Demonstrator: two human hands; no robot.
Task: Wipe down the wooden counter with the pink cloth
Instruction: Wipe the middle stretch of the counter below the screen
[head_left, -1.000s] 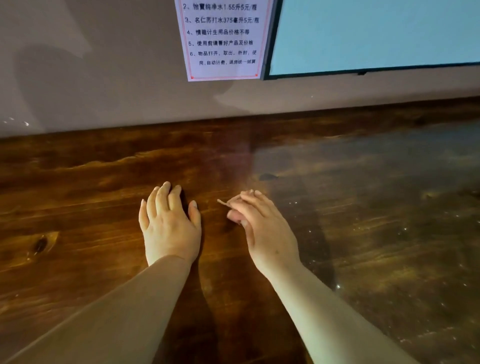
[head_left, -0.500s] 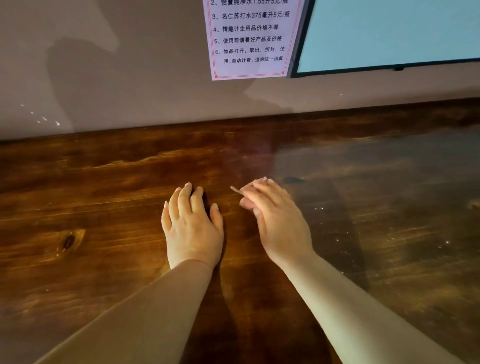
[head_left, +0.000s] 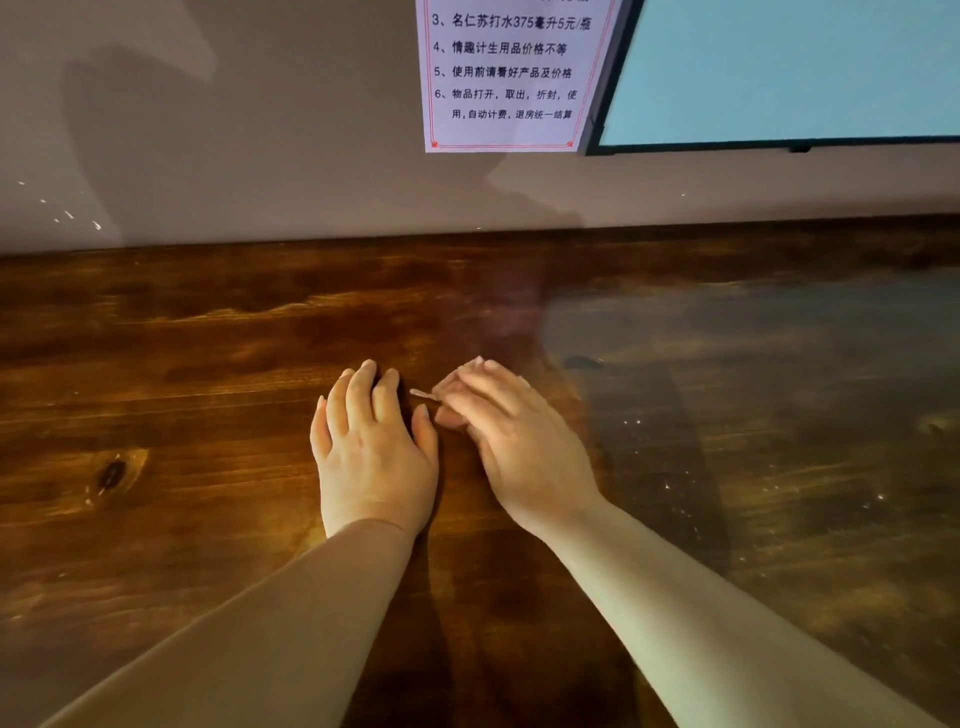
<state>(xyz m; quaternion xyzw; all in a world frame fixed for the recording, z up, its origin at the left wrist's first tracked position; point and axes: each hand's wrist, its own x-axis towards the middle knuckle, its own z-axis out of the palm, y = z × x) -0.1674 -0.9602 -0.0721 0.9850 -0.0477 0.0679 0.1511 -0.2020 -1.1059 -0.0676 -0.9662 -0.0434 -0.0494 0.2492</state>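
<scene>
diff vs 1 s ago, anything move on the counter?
Mostly the camera: the notice and screen slid right and the knot drifted right. The left hand and right hand moved slightly closer together. Unchanged: left hand lies flat on the wooden counter; right hand pinches a small pale sliver, what it is I cannot tell. No pink cloth in view.
</scene>
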